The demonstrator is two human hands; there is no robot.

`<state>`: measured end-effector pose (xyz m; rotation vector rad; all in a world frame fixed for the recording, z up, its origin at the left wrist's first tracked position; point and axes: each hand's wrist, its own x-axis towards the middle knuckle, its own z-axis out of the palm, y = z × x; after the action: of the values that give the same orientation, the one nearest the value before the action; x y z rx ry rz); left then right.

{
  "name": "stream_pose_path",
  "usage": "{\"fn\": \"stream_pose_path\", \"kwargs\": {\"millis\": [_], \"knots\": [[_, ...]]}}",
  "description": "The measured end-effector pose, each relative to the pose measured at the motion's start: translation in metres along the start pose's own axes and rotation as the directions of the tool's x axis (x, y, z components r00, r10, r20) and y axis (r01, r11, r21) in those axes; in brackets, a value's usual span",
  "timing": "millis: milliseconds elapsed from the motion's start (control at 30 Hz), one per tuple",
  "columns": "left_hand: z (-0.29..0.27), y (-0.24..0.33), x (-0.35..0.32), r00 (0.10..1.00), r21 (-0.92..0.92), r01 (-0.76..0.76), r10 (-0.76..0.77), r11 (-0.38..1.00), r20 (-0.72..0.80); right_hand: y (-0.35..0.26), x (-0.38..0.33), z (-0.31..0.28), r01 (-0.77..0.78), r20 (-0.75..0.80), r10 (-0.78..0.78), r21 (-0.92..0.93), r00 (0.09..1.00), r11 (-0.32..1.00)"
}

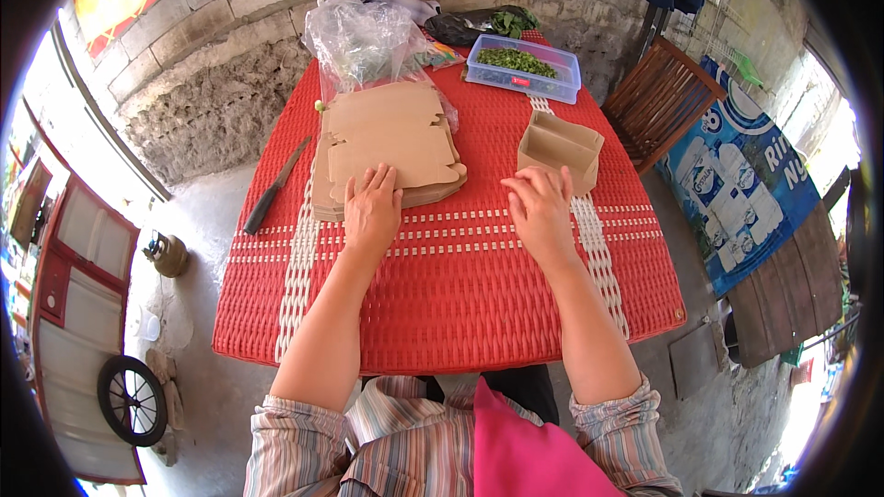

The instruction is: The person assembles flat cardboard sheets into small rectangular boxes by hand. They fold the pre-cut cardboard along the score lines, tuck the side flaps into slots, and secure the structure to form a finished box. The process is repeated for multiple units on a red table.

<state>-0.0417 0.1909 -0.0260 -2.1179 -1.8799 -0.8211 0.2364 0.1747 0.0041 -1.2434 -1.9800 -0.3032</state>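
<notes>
On the red woven table [460,294] lies a stack of flat, unfolded brown cardboard boxes [391,129]. My left hand [373,207] rests on the near edge of this stack, its fingers stretched out over the top sheet. To the right stands a folded brown cardboard box [560,143], open at the top, with a divider or flap across its inside. My right hand [541,207] is at the near left side of that box, fingers bent and slightly apart; whether the fingertips touch it I cannot tell. Nothing shows in either hand.
A knife [276,186] with a dark handle lies left of the stack. Behind are a clear plastic bag [359,37], a black bag [465,28] with leafy greens and a clear plastic tub [571,83] of chopped greens. A wooden chair [658,97] stands at the right.
</notes>
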Motion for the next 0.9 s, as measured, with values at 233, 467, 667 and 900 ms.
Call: {"fn": "stream_pose_path", "kwargs": {"millis": [233, 467, 667, 900], "knots": [[-0.024, 0.008, -0.001, 0.987, -0.024, -0.14, 0.141, 0.99, 0.072, -0.027, -0.004, 0.006, 0.134, 0.108, -0.15, 0.14, 0.983, 0.981], [-0.041, 0.042, -0.024, 0.955, -0.113, -0.258, 0.271, 0.959, 0.121, -0.042, -0.001, -0.001, 0.24, 0.17, -0.257, 0.116, 0.951, 0.964], [-0.046, 0.068, -0.04, 0.916, -0.406, -0.216, 0.329, 0.888, 0.231, -0.015, -0.004, -0.012, 0.009, 0.501, -0.226, 0.398, 0.835, 0.917], [-0.063, 0.063, -0.024, 0.842, -0.493, 0.098, 0.192, 0.865, 0.504, -0.013, -0.005, -0.009, -0.287, 0.665, -0.085, 0.43, 0.742, 0.856]]}}
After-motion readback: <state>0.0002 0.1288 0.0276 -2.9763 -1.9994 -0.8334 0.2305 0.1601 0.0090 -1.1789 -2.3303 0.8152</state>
